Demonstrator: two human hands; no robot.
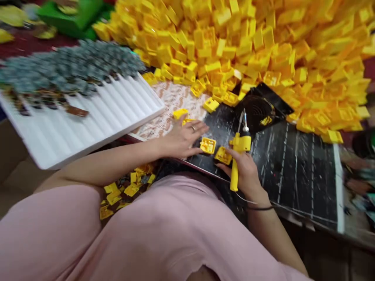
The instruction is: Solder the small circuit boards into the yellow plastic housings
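My left hand [187,136] lies flat over the near edge of the work surface, fingers stretched out, a ring on one finger. By its fingertips are a yellow plastic piece [180,113] and another partly covered one. An open yellow plastic housing [208,145] sits just right of its thumb. My right hand [244,171] is closed around a yellow soldering gun [240,143], its metal tip pointing away from me. The thumb and a finger of that hand also touch a second open yellow housing [223,155], whose inner details are blurred.
A large heap of yellow housings [222,47] covers the back. At left, a white ribbed foam tray [96,128] carries many grey-blue parts [73,66]. A dark square dish [258,109] stands behind the soldering gun. More yellow pieces [131,189] lie below the surface, near my lap.
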